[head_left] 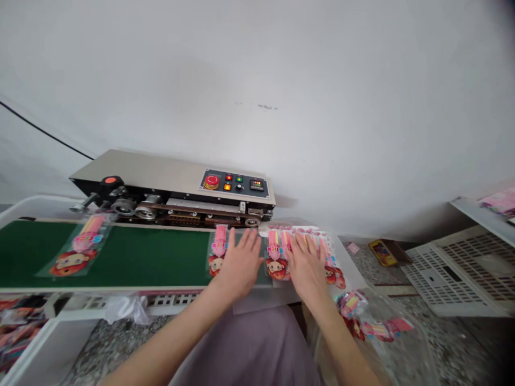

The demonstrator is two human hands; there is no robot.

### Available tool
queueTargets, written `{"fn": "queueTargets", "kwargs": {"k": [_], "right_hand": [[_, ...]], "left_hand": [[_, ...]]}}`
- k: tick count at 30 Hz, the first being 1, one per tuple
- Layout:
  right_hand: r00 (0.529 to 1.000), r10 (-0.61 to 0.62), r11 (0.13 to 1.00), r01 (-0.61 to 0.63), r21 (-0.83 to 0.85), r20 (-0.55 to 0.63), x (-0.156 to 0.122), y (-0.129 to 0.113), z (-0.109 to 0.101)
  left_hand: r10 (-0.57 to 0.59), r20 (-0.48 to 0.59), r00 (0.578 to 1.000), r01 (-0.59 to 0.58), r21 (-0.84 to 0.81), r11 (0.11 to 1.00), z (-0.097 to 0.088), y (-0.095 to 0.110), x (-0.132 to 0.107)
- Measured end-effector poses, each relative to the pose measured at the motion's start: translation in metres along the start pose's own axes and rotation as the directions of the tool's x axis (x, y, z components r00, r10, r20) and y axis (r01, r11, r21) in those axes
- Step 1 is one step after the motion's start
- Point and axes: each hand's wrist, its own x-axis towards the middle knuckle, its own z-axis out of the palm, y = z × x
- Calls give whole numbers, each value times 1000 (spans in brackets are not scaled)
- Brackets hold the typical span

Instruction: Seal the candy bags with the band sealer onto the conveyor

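My left hand (240,262) lies flat, fingers stretched, on a clear packet of pink sticks with a cartoon face (218,251) at the right end of the green conveyor belt (153,254). My right hand (308,265) rests flat with spread fingers on a row of several similar packets (277,254) just off the belt's end. Another packet (78,249) lies far left on the belt. Behind the belt stands the band sealer (173,187) with its red button and lit control panel.
A clear bag of more packets (370,321) sits by my right forearm. White plastic crates (462,268) stand at the right, a white bin (24,332) with packets at lower left. A white wall rises behind; speckled floor lies below.
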Motion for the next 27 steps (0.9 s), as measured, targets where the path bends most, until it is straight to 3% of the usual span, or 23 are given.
{"fn": "queueTargets", "kwargs": {"k": [4, 6, 9, 13, 17, 20, 23, 27], "right_hand": [[999, -36, 999, 36, -27, 34, -5, 16, 6], [999, -21, 999, 22, -29, 33, -7, 16, 9], [1000, 7, 1000, -7, -15, 16, -8, 8, 10], [999, -26, 999, 24, 43, 32, -4, -15, 10], [998, -49, 992, 45, 115, 34, 0, -28, 8], [1000, -19, 996, 18, 86, 5, -3, -16, 5], [1000, 10, 1000, -10, 29, 18, -8, 6, 5], [999, -27, 999, 26, 28, 42, -12, 12, 10]], "left_hand": [[188, -33, 982, -190, -61, 980, 20, 26, 19], [183, -62, 981, -186, -45, 982, 32, 26, 20], [141, -78, 987, -142, -16, 990, 39, 10, 10], [35, -31, 999, -35, 17, 999, 22, -14, -7], [-64, -6, 998, 65, 43, 997, 3, -7, -6], [57, -19, 998, -57, -22, 998, 6, 11, 5], [182, -35, 983, -184, -62, 981, 22, 22, 13], [151, -63, 987, -154, -50, 987, 40, 16, 8]]}}
